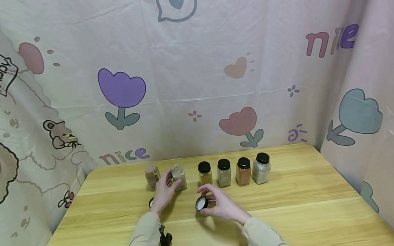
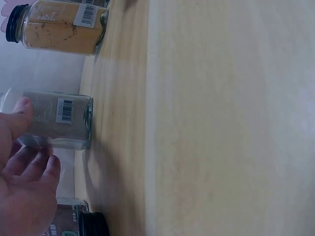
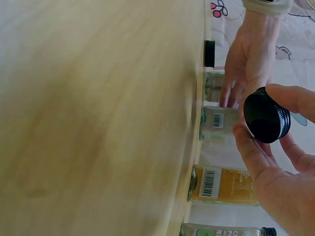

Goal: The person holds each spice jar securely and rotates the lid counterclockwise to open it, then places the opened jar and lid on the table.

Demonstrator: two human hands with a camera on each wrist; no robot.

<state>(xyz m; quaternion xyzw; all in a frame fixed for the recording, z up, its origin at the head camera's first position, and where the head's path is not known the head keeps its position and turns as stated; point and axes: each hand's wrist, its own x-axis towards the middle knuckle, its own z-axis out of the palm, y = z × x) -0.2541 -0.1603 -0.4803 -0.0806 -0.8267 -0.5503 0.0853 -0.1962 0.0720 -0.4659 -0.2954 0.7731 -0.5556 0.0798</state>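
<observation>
**A:** Near the back edge of the table (image 1: pixel 303 208) there is a row of six spice jars. The left hand (image 1: pixel 164 192) is at the second jar from the left, the open jar (image 1: pixel 179 177), which has no cap. Its thumb and fingers lie on the two sides of the glass; whether they really press it, I cannot tell for sure, it looks more like a light hold. The right hand (image 1: pixel 219 204) pinches a black cap (image 1: pixel 201 203) between thumb and fingertips, in front of the row and a little above the wood.

**B:** How to do this well, in your opinion?

**A:** I think the jar must stay upright and steady, because the powder can spill. The cap should come flat over the mouth, not tilted, so the thread catches.

**B:** What is not clear?

**A:** The brown jar (image 1: pixel 152 176) at the far left is also open. A second cap (image 1: pixel 151 202) lies half hidden behind the left wrist. The labels are too small to read, and the wrist views cut off most jars
</observation>
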